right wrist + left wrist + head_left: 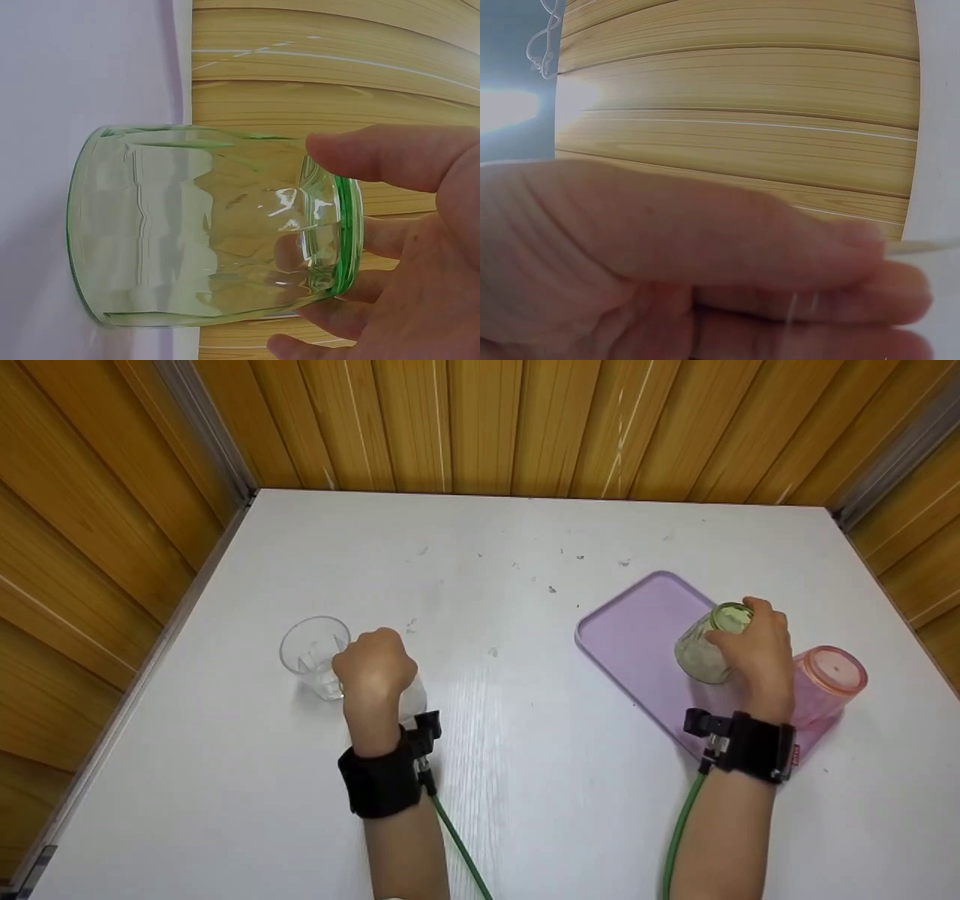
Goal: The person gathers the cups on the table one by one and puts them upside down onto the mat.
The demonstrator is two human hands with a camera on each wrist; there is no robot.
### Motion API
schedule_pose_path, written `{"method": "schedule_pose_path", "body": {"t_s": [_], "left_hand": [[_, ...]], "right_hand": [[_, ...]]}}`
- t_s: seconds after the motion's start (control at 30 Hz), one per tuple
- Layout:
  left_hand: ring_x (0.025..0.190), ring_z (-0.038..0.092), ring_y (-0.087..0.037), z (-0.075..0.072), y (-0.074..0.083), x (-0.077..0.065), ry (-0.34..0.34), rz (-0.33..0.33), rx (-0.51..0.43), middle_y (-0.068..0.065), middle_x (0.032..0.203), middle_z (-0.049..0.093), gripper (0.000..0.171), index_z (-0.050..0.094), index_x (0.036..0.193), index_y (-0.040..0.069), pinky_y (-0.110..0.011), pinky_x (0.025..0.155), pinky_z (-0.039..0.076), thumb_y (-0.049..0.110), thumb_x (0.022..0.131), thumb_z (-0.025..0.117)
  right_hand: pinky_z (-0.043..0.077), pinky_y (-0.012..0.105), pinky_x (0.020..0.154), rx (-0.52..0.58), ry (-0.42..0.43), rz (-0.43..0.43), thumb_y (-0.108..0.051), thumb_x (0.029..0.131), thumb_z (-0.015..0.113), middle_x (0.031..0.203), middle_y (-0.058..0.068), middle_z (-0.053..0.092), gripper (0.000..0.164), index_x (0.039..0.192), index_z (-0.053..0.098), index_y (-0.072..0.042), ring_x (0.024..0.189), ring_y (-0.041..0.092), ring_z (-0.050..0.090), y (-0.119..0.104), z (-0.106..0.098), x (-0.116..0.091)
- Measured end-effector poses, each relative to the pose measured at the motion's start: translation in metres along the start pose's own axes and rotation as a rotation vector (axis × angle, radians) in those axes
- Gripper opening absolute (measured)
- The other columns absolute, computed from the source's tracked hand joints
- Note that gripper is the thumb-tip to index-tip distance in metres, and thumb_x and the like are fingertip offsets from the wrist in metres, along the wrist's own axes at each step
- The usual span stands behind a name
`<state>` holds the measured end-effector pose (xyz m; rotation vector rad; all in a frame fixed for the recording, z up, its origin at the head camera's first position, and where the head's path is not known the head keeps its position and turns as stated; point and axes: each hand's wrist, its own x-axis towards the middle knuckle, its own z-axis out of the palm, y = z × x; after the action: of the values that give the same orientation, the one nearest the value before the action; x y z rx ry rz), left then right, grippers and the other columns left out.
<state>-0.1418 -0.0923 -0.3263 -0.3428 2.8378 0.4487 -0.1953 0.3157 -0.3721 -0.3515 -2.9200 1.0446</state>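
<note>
In the head view my right hand (754, 649) grips a green glass (705, 649) near its base, thumb on one side and fingers on the other. That glass is upside down at the purple tray (637, 637); the right wrist view shows its wide rim toward the tray. Beside my right wrist, a pink glass (825, 682) also has its base up. My left hand (375, 667) has curled fingers and appears to pinch a clear glass (414, 699), mostly hidden behind hand and wrist. Left of it an upright clear glass (315, 649) has its mouth up.
A white table (510, 780) bears the tray and glasses. Wood-patterned panels (480, 427) border its back and sides. A green cable (461, 840) runs from the left wrist strap, another green cable (682, 825) from the right.
</note>
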Motion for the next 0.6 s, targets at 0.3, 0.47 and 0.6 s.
{"method": "schedule_pose_path", "body": {"t_s": [0.3, 0.47, 0.6], "left_hand": [[0.058, 0.039, -0.017, -0.0004, -0.0005, -0.0022, 0.017, 0.008, -0.003, -0.003, 0.061, 0.043, 0.024, 0.041, 0.058, 0.011, -0.039, 0.063, 0.043, -0.001, 0.079, 0.044], [0.055, 0.036, -0.016, -0.0008, -0.0005, -0.0027, 0.029, 0.019, 0.000, 0.000, 0.056, 0.036, 0.029, 0.036, 0.055, 0.013, -0.034, 0.057, 0.038, -0.002, 0.079, 0.043], [0.055, 0.037, -0.016, -0.0009, 0.0000, -0.0027, 0.041, 0.026, 0.003, 0.000, 0.055, 0.037, 0.029, 0.037, 0.054, 0.013, -0.034, 0.058, 0.039, -0.001, 0.079, 0.044]], "right_hand": [[0.026, 0.057, 0.099, 0.010, -0.005, 0.013, -0.017, 0.084, 0.055, 0.132, 0.040, 0.023, 0.072, 0.139, 0.017, 0.009, 0.118, 0.049, 0.032, 0.0017, 0.0012, 0.0017], [0.029, 0.055, 0.096, -0.001, 0.008, 0.002, -0.016, 0.084, 0.052, 0.131, 0.041, 0.022, 0.070, 0.138, 0.018, 0.010, 0.113, 0.047, 0.034, 0.0024, 0.0018, 0.0016], [0.029, 0.054, 0.094, -0.003, 0.010, 0.001, -0.017, 0.084, 0.053, 0.130, 0.041, 0.023, 0.069, 0.138, 0.019, 0.010, 0.112, 0.047, 0.035, 0.0029, 0.0025, 0.0015]]}}
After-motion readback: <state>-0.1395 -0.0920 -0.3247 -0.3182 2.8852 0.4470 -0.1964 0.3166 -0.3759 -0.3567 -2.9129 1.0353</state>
